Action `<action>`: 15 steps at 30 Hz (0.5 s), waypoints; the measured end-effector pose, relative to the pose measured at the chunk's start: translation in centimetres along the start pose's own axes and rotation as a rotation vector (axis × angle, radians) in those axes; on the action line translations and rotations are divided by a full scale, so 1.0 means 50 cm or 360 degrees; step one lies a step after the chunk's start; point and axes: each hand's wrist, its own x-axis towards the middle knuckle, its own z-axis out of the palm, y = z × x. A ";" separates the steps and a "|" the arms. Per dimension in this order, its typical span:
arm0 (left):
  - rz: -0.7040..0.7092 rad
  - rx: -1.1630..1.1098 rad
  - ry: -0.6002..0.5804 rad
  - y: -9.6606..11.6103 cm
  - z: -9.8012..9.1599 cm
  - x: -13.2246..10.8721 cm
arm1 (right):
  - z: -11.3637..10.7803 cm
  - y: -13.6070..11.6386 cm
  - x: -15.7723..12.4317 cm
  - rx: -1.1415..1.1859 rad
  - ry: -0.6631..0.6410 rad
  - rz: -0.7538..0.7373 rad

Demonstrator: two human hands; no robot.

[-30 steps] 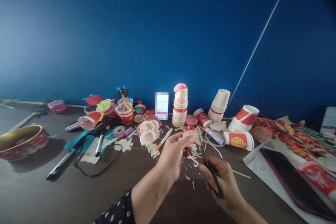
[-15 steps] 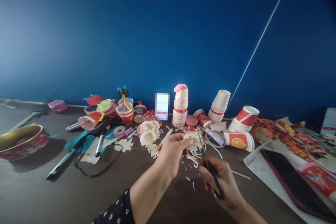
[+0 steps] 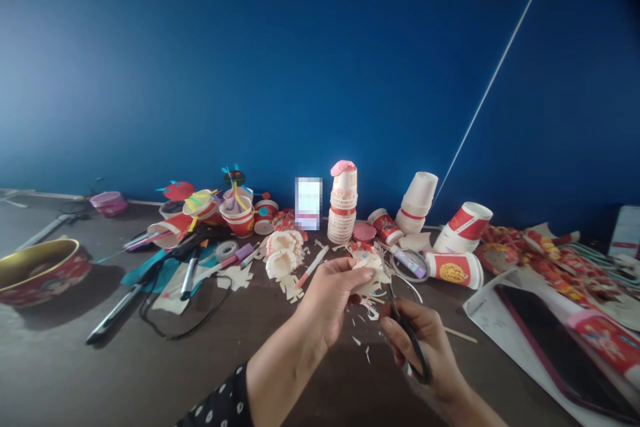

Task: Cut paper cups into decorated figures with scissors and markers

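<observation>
Though unreadable, gold cup emblem (image 3: 454, 271) beyond right hand (image 3: 423, 340)

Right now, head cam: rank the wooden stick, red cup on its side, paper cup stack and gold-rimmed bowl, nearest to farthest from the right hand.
From the right hand:
1. Wooden stick, just to its right
2. Red cup on its side, ahead and right
3. Paper cup stack, ahead and left, by the wall
4. Gold-rimmed bowl, far left
</observation>
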 end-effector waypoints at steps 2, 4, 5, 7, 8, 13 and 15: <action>-0.0045 -0.0066 -0.0022 -0.003 0.002 -0.001 | -0.002 0.000 0.001 0.0016 -0.0004 -0.0008; -0.0069 -0.0098 -0.0044 -0.006 0.003 -0.002 | -0.004 -0.002 0.002 0.0029 -0.0004 -0.0013; -0.0074 -0.0090 -0.0051 -0.007 0.003 -0.002 | -0.005 -0.003 0.002 0.0031 -0.0007 -0.0016; -0.0056 -0.0030 -0.0062 -0.005 0.001 -0.001 | -0.007 -0.004 0.003 0.0026 -0.0026 -0.0026; -0.0032 0.0012 -0.0072 -0.004 0.000 0.000 | -0.008 -0.005 0.003 0.0018 -0.0045 -0.0029; 0.0070 0.0161 -0.0089 0.004 -0.008 0.007 | -0.009 -0.003 0.001 -0.0044 -0.0128 -0.0029; 0.0074 0.0193 -0.0118 0.002 -0.010 0.009 | -0.008 -0.004 0.002 -0.0060 -0.0118 -0.0051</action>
